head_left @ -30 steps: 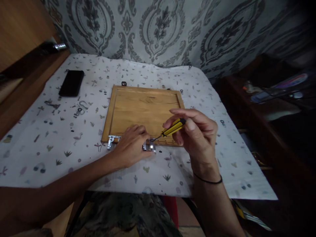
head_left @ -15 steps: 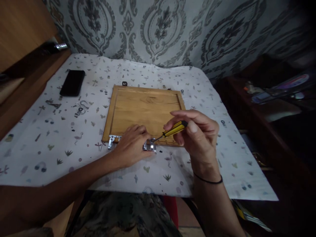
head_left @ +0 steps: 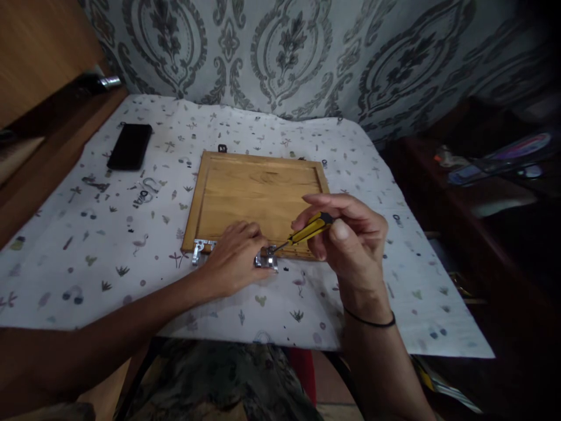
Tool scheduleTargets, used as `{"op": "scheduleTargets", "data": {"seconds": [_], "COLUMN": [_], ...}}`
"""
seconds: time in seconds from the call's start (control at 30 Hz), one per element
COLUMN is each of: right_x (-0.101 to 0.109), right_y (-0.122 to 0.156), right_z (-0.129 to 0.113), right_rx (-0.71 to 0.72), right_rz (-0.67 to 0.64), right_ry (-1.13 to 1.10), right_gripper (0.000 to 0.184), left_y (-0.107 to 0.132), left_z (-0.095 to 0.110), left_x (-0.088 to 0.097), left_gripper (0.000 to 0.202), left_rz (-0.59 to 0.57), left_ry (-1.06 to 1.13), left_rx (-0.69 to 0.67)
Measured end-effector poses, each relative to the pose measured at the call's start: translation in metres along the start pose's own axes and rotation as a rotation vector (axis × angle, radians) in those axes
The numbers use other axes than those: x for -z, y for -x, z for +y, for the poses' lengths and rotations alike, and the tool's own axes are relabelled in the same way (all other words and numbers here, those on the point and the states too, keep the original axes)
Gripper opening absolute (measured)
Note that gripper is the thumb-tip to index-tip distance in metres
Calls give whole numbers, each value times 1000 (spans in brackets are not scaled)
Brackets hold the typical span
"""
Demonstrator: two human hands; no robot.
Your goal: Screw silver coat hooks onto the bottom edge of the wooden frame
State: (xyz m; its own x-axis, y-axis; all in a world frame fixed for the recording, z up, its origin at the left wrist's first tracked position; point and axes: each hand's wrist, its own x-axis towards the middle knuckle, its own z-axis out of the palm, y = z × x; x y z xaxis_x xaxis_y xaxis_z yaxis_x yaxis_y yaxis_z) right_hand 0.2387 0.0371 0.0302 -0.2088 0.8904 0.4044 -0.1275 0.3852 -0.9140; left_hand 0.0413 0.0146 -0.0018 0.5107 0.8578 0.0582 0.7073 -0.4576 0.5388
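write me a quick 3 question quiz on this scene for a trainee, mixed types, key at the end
1. Fill in, near or far: the screwdriver has its tip at a metal fitting on the person's ____ edge of the wooden panel.
2. Which hand holds the screwdriver? (a) left (b) right (c) both
3. True or false: the dark rectangular object lies on the panel.

Key:
1. near
2. b, the right hand
3. false, it's on the tablecloth

Dim light, dark blurred right side, stretched edges

Yellow-and-black screwdriver [head_left: 309, 229], honey-brown panel [head_left: 258, 196], flamingo-print white tablecloth [head_left: 175, 321]
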Motion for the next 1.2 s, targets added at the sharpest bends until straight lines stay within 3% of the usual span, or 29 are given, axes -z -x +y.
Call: {"op": "scheduleTargets", "data": {"seconds": [0.17,0.33,0.57,0.83,1.03,1.2], "right_x": [-3,-7,-1,-3,-2,-3], "right_y": [2,0,0,-3,-1,0], "right_z": [-3,-4,-2,0,-1,-3], "right_rx": [0,-5,-18,50,6,21], "right_rz": [3,53,-24,33,4,-11], "right_ry": [13,36,9,22,7,-1], "right_gripper": [20,23,29,27,29,18], "left_y": [0,1,1,0,0,0], "left_z": [-1,-3,-3,-2,0,0], "left_x": [-2,-4,-3,-3,-1,-1], "left_gripper": [31,31,33,30,35,35], "left_rz": [15,35,37,24,10,0], "left_ry": [3,5,-25,5,2,2], "left_rx": [-9,-15,-27,6,0,10]}}
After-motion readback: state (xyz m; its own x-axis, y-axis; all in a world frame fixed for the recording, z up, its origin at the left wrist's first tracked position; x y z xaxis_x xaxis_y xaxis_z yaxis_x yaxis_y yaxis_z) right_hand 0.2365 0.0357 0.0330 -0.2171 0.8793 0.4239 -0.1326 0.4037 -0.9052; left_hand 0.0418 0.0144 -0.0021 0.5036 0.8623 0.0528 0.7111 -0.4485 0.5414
